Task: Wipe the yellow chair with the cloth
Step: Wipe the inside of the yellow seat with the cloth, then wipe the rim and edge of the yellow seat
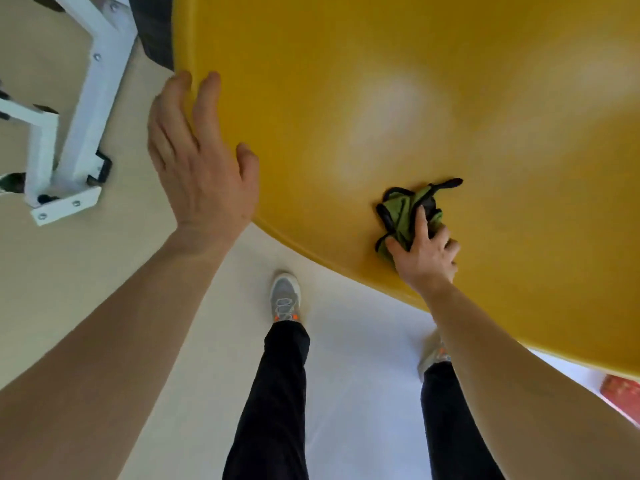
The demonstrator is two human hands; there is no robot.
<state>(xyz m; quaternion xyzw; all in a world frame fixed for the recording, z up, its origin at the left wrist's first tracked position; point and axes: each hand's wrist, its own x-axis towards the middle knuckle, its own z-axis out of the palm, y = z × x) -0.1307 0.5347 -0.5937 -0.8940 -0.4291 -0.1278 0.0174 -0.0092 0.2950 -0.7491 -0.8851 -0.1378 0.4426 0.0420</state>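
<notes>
1. A glossy, curved yellow plastic chair (415, 98) fills the upper right of the frame.
2. A crumpled green cloth with black edging (398, 209) lies on the chair near its lower rim, right of centre.
3. The right hand (426, 258) grips the cloth, its fingers (420, 220) curled into the folds.
4. The left hand (201, 168) rests on the chair's left edge, fingers straight and close together.
5. A white metal frame (86, 98) stands on the pale floor (346, 341) at upper left.
</notes>
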